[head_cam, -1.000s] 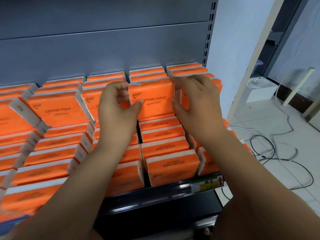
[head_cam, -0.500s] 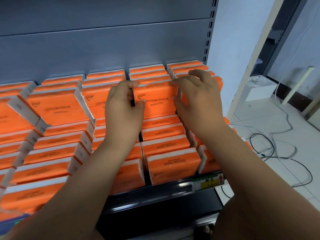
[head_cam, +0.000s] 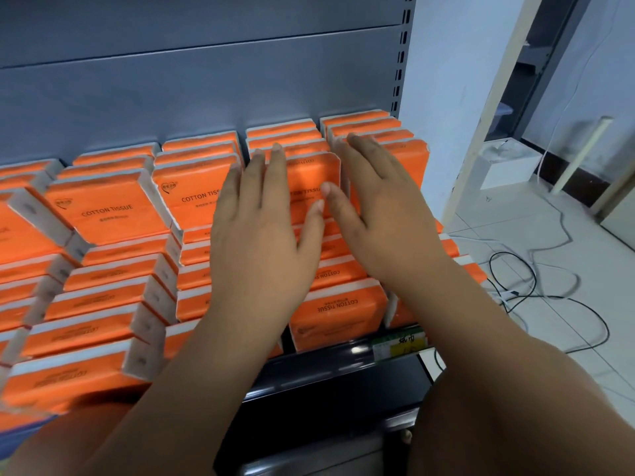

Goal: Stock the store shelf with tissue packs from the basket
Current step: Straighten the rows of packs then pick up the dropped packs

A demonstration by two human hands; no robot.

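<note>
Head view: an orange plastic-wrapped rectangular tissue pack (head_cam: 312, 180) is pressed beneath the flat left grip (head_cam: 257, 235) and right grip (head_cam: 381, 214) (fingers straight, nothing clasped); judged soft, light, best taken at its sides.

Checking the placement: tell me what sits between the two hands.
In the head view, an upright orange tissue pack stands between the left hand and the right hand, their thumbs nearly meeting across its face.
</note>
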